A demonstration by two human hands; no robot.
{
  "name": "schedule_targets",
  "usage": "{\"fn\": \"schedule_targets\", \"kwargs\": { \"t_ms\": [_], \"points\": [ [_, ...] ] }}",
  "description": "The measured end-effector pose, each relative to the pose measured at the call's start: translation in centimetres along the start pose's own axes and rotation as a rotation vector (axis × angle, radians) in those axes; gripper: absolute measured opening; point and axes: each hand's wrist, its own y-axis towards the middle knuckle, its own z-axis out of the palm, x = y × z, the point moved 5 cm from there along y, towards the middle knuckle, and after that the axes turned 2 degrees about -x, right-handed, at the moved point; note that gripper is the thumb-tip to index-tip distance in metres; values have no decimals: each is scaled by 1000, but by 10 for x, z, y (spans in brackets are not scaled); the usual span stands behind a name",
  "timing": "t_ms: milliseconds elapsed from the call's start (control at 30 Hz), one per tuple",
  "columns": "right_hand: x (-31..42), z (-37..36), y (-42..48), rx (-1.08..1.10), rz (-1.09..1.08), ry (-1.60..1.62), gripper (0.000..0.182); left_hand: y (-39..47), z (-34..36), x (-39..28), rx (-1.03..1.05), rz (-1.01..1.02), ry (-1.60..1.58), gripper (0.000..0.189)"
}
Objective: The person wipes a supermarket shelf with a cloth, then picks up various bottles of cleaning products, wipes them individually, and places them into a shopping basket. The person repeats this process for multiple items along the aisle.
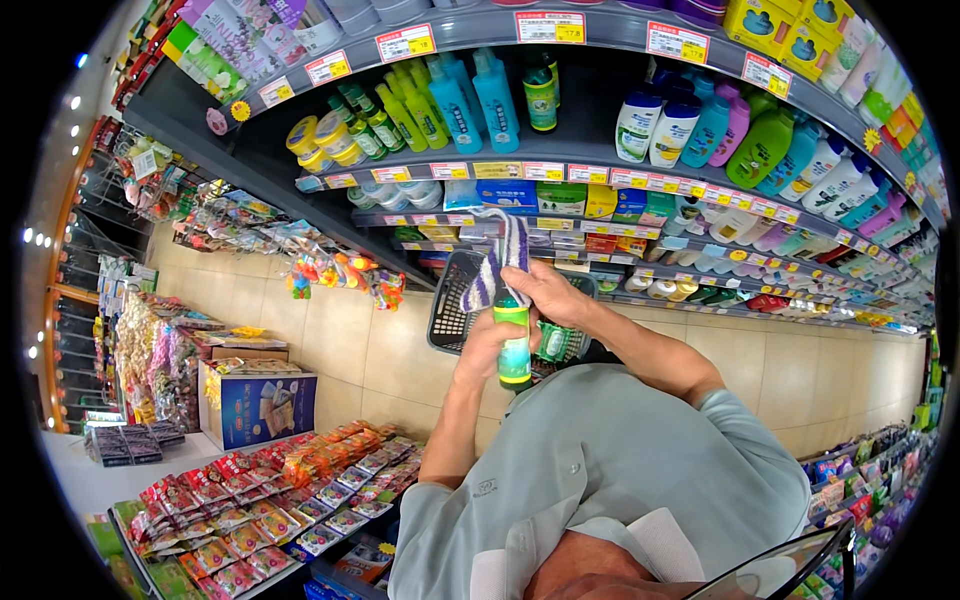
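Note:
My left hand (481, 346) grips the body of a green bottle (514, 351) with a yellow-green label, upright in front of my chest. A white towel with purple stripes (514, 255) drapes around the bottle's top. My right hand (551, 291) pinches the towel there, thumb pressed against it, so the cap is hidden. Below both hands stands a dark plastic shopping basket (441, 322). Inside it lies a green package (553, 341), partly covered by my arm and the bottle.
Ahead, a curved grey store shelf (420, 171) carries spray bottles (495, 105), a similar green bottle (540, 101), yellow tubs (331, 135) and shampoo bottles (759, 148). Hanging toys (341, 276) jut out at left. Snack packets (247, 517) fill a rack at lower left. Tiled floor (337, 352) lies between.

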Motion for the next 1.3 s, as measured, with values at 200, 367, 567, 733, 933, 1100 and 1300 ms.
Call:
{"fn": "schedule_targets", "kwargs": {
  "t_ms": [200, 367, 567, 733, 933, 1100, 1300],
  "points": [
    [-33, 0, 5, -351, -264, -563, 37, 2, -6, -21, -579, 312, 1170, 64],
    [-41, 5, 1, -246, -144, -571, 38, -6, -11, -20, -708, 293, 1343, 91],
    [-24, 8, 19, -26, -50, 42, 45, -15, -4, -30, -525, 447, 892, 99],
    [18, 8, 11, -59, -55, -119, 45, -25, 15, -28, -131, 238, 14, 110],
    [9, 9, 8, -108, -85, -586, 49, -19, 5, -47, -591, 549, 819, 98],
    [-3, -3, -12, -81, -182, -759, 51, -19, -40, -34, -739, 401, 423, 62],
    [18, 38, -32, 136, 26, -1038, 48, -13, -33, -34, -667, 581, 185, 61]
  ]
}}
